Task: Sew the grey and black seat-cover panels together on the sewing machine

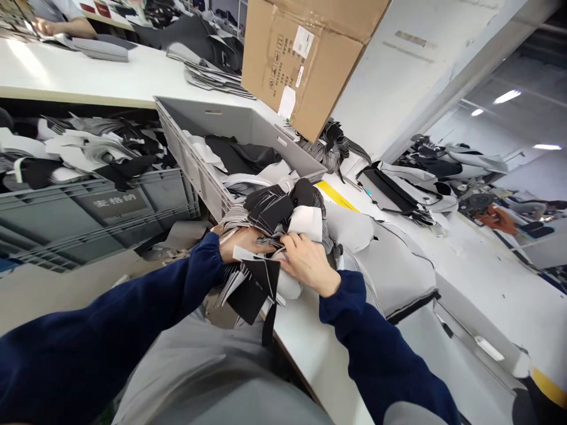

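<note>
A thick bundle of black and grey fabric pieces [268, 209] is gathered in front of me, over the table's corner. My left hand [245, 243] is wrapped round the bundle from the left, its fingertips buried among the layers. From the right, my right hand [308, 260] grips the same bundle, with thumb and fingers bent near a white piece [306, 223]. Black and white ends [257, 286] fan out below my hands. Just beyond the bundle stands a grey plastic crate [195, 156] holding more dark and light pieces.
Stacked grey-green crates [97, 206] overflow with cut pieces at left. A cardboard box [305, 59] stands behind the open crate. Pale padded panels [390, 260] lie on the white table [482, 271] at right. Across the far table, another person's arm [71, 26] shows.
</note>
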Demonstrator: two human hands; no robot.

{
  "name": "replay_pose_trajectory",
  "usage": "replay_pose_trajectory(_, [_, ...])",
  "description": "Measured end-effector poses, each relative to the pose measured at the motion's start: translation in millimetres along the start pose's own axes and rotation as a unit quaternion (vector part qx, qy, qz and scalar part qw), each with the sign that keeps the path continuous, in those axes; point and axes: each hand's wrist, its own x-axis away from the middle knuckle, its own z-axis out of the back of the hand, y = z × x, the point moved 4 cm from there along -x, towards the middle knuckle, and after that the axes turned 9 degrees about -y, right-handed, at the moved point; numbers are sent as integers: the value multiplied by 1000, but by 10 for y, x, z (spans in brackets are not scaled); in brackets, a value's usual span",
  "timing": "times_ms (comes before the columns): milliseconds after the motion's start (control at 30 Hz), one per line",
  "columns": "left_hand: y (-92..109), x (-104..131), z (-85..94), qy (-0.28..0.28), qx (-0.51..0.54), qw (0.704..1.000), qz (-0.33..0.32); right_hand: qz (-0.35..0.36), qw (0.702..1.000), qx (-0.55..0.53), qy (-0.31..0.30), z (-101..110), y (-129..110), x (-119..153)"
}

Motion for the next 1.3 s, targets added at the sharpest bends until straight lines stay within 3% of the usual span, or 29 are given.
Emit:
replay_pose_trajectory(300, [75,115,-181,13,8,999,28,36,998,-27,-53,3,85,77])
replay_pose_trajectory(433, [197,98,-253,19,1,1000,21,7,998,-20,-65,-91,167,102])
replay_pose_trajectory(633, [272,-26,-432,-31,149,988,2,-22,997,-31,-67,-183,258,31])
replay_pose_trajectory(733, [202,5,-401,-25,219,975,25,5,998,-51,-38,-168,280,21])
replay_pose_trajectory(867, [74,92,-293,9,235,972,16,8,993,-89,83,-200,321,93])
replay_pose_trajectory(933, [4,128,-263,33,245,969,17,-8,983,-126,134,-286,337,135])
replay_pose_trajectory(1033, [-40,175,-260,40,257,966,0,-3,970,-187,155,-461,300,146])
replay_pose_trajectory(1100, [-7,232,-254,40,210,977,-12,-13,966,-204,159,-548,254,131])
replay_pose_trajectory(1200, [164,393,-202,57,11,998,-16,-56,965,-186,173,-590,175,121])
replay_pose_trajectory(1300, [451,558,-121,55,-217,974,-28,-100,967,-157,176,-564,108,138])
